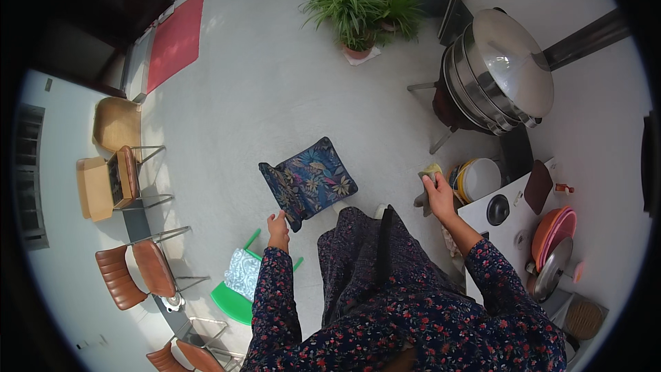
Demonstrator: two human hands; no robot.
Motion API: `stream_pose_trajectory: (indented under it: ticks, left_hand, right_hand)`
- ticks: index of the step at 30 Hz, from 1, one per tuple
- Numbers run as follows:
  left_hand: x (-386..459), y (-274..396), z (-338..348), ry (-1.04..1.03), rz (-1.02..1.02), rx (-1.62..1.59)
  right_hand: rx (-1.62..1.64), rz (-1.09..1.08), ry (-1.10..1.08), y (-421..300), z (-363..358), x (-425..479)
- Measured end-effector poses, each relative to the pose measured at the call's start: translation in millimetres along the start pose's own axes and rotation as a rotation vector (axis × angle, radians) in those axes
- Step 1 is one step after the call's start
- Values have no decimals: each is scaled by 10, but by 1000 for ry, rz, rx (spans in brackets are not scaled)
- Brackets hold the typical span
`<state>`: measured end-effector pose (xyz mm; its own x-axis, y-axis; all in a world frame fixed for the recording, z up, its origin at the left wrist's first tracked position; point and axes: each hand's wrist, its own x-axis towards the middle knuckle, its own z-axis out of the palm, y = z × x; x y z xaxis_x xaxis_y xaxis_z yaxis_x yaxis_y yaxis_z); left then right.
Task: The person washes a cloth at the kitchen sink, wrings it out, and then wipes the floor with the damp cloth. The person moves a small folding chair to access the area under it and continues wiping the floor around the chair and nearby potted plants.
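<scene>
My left hand (278, 230) is at the near left edge of a dark blue cushion or cloth cover (315, 173) with a leaf and flower print. Its fingertips overlap that folded edge in the picture; whether they pinch it cannot be made out. One side of the printed piece is creased and turned up. My right hand (439, 196) is closed around a crumpled yellow-grey cloth (429, 169), and a grey part hangs below the fingers. A small green chair (232, 302) with a pale patterned seat pad (242, 273) stands beside my left forearm.
Right of me are stacked buckets (480, 180), a white table (477, 214) bearing lids and basins (555, 237), and a large metal steamer (508, 67) on a legged stove. Potted spider plants (356, 5) stand ahead. Brown chairs (155, 268) and an open cardboard box (98, 186) line the left wall.
</scene>
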<state>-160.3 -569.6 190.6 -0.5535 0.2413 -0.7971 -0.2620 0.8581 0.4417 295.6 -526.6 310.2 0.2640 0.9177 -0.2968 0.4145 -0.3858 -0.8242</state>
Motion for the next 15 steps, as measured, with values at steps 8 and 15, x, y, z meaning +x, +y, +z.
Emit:
stream_pose_trajectory:
  ticks: [8, 15]
  left_hand:
    - [1188, -120, 273, 12, -70, -292]
    - [1809, -352, 545, -20, -76, -198]
  right_hand:
    - [41, 94, -97, -93, 306, 437]
    - [39, 184, -244, -438, 779, 731]
